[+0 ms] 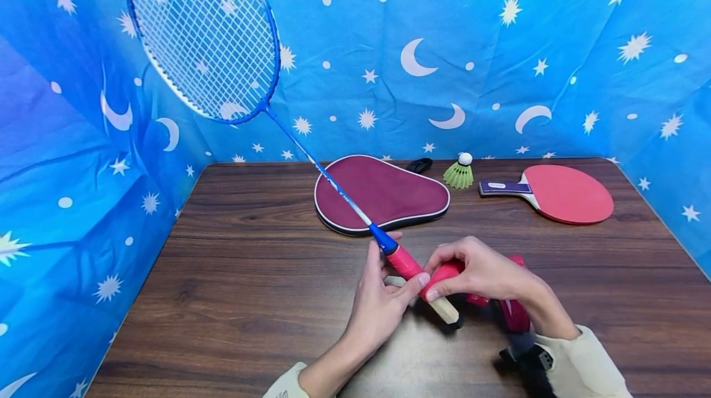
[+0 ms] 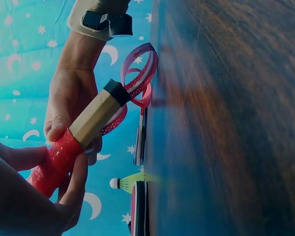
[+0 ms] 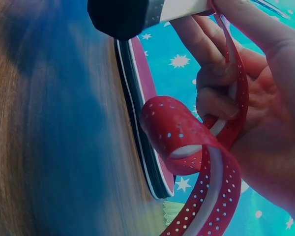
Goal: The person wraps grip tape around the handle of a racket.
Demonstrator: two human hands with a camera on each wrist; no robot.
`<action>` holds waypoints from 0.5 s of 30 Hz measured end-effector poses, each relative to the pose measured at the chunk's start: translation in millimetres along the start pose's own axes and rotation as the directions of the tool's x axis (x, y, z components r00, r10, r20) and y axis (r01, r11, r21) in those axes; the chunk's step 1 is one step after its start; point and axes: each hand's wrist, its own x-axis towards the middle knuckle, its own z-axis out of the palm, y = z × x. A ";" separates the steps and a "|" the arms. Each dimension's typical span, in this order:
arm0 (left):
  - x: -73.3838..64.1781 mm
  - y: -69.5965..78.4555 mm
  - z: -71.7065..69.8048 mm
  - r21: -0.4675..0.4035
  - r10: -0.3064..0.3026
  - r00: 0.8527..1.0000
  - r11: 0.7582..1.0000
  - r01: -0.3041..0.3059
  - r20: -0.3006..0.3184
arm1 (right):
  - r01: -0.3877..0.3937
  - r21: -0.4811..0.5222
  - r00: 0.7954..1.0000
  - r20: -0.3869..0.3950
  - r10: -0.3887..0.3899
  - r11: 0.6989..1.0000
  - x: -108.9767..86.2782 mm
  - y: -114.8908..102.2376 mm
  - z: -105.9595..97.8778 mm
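Note:
A blue and white badminton racket [image 1: 328,179] slants across the head view, its head raised at upper left. Red grip tape [image 1: 405,262] covers the upper handle, while the bare wooden end [image 2: 96,118] with a black butt cap [image 2: 117,91] is exposed. My left hand [image 1: 378,305] grips the taped part of the handle, thumb on top. With thumb and fingers, my right hand [image 1: 483,271] pinches the tape at the edge of the wrapped part. From that hand a loose perforated red tape strip [image 3: 187,135] with a pale centre line hangs in curls.
A maroon paddle case [image 1: 383,194] lies behind the hands on the wooden table [image 1: 233,281]. To its right are a yellow-green shuttlecock [image 1: 459,174] and a red table tennis paddle [image 1: 569,194]. A blue star-patterned cloth [image 1: 355,28] encloses the back and sides.

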 end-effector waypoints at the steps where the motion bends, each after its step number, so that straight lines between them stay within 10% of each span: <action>1: 0.1 0.2 -0.2 0.001 0.004 1.000 1.000 -0.004 -0.004 | -0.006 0.006 1.000 -0.002 0.006 1.000 0.2 -0.2 0.3; 15: 1.5 -0.6 -0.2 -0.120 -0.017 0.997 0.993 0.007 -0.077 | -0.014 0.073 1.000 0.012 0.013 0.997 -0.6 -0.5 -2.2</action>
